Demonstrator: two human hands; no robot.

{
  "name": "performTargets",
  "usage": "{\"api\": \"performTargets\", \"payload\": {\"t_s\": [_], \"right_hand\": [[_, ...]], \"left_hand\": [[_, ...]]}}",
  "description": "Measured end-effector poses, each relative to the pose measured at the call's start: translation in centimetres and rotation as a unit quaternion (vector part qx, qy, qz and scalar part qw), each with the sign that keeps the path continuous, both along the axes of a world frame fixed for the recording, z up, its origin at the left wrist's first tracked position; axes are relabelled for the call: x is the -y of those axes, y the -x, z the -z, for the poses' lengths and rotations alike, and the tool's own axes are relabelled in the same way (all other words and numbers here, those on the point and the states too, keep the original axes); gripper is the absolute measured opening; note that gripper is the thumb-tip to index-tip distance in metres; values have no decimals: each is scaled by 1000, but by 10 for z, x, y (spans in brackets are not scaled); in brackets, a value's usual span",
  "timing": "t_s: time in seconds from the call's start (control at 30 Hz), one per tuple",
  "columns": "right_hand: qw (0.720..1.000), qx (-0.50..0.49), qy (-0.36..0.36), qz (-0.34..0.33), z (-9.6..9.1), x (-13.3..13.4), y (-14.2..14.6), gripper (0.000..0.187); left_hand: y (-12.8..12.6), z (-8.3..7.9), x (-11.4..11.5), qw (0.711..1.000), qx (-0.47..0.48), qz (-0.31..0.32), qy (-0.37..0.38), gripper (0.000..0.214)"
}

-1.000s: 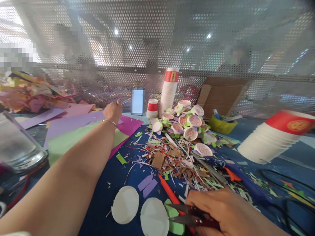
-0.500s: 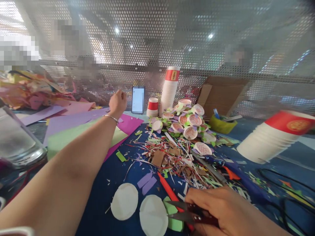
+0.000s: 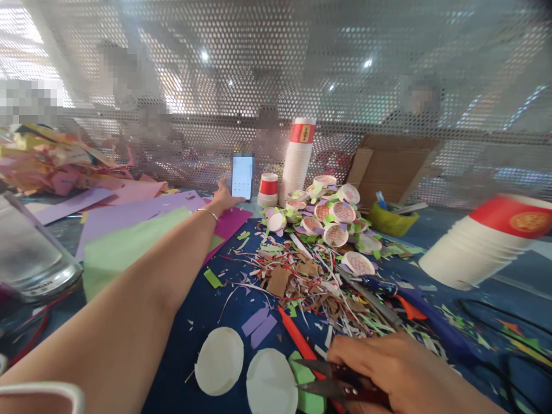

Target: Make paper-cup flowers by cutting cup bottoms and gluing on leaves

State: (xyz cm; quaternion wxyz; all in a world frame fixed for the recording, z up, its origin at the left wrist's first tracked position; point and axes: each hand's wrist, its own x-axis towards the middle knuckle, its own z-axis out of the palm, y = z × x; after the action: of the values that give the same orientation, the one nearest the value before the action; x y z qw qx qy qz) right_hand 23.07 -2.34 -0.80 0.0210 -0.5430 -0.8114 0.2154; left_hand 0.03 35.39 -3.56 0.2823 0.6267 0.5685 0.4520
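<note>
At the far side of the table my left hand (image 3: 224,197) reaches to the lower left corner of an upright phone (image 3: 242,177) with a lit screen. Its thumb and fingers are apart, and I cannot tell if they touch it. In the near right, my right hand (image 3: 371,368) is closed around small scissors (image 3: 323,376), blades parted and pointing left. Below the blades lie green paper pieces (image 3: 308,384) and a red pen-like stick (image 3: 297,336). Two round white discs (image 3: 219,361) lie left of the scissors, with purple paper strips (image 3: 260,326) above them.
Paper scraps (image 3: 302,276) spread before a heap of small decorated discs (image 3: 334,213). Stacked paper cups (image 3: 297,161) stand behind; another stack (image 3: 483,247) leans at right. A clear glass (image 3: 34,253), coloured sheets (image 3: 129,247) and a black cable (image 3: 504,322) flank the work area.
My left hand has moved right and slightly down, from beside the phone to its lower left corner, its fingers spreading from a curl. My right hand still holds the scissors. The phone's screen content differs.
</note>
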Motion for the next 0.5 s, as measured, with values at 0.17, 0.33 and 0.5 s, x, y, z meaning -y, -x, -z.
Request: {"api": "performTargets", "payload": {"t_s": [0.17,0.33,0.5], "right_hand": [[1000,-22,-14,-12,9,2,-6,15],[998,-46,-28,-14,17,-1,-11,15],[998,-51,-42,-23,18,-2,-11,15]], "left_hand": [[0,0,-4,997,-75,-26,18,43],[-1,2,-5,987,-153,-41,21,47],[-2,1,-1,978,-204,-40,9,49]]}}
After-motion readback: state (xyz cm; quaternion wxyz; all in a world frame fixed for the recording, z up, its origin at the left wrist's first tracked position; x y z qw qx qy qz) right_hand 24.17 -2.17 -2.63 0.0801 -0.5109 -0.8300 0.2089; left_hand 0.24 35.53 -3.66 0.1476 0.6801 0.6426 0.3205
